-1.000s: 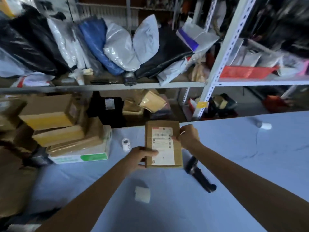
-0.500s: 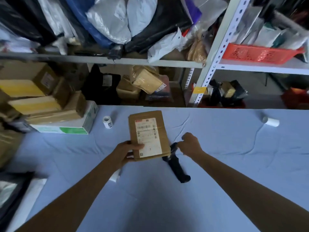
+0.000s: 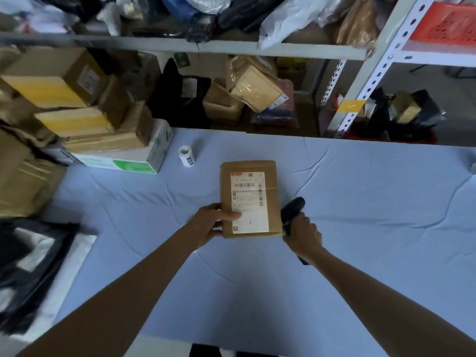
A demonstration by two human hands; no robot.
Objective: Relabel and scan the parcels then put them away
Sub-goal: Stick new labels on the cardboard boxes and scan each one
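Flat brown cardboard parcel (image 3: 248, 199) held at the middle of the blue-clothed desk (image 3: 373, 207).
Left hand (image 3: 208, 222) grasps its near-left edge; right hand (image 3: 302, 234) grips a black handheld scanner (image 3: 292, 208) beside its right edge. Bare cloth spreads right; stacked cartons (image 3: 108, 140) crowd the far left.

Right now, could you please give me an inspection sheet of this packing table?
Surface: pale blue cloth-covered table, wrinkled.
Job's things: brown cardboard parcel, white label up; black handheld scanner beside it; small white label roll beyond.
Clutter: stacked brown cardboard boxes at far left.
Hands: left hand grips parcel's near left corner; right hand grips scanner.
Cables: nothing seen.
Surroundings: grey metal shelving loaded with bagged parcels.
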